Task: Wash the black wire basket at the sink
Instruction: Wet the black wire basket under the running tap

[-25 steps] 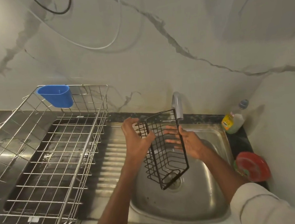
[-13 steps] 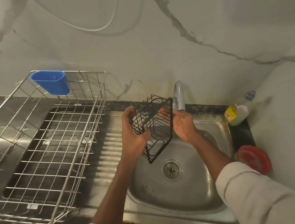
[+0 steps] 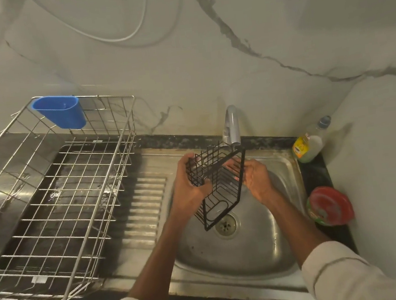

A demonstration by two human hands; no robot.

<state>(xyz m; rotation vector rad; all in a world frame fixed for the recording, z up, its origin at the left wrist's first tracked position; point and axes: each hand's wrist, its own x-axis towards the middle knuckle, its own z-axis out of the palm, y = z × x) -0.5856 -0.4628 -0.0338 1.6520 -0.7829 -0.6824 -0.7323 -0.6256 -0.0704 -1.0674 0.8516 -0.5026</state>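
The black wire basket (image 3: 217, 189) hangs tilted over the steel sink (image 3: 240, 248), its upper end just under the chrome tap (image 3: 231, 126). My left hand (image 3: 188, 185) grips the basket's left side, fingers curled over the wires. On the right, my right hand (image 3: 254, 178) has its fingers reaching into the basket's open face, touching the wires. The basket's lower corner hangs just above the drain (image 3: 226, 224).
A large steel wire dish rack (image 3: 56, 190) with a blue plastic cup (image 3: 60, 111) clipped on its back rim fills the drainboard at left. A dish soap bottle (image 3: 308, 143) and a red-lidded container (image 3: 330, 205) sit on the dark counter right of the sink. Marble wall behind.
The basket has turned between my hands and swung a little lower over the drain. My right hand slid down its right side. The view dipped slightly.
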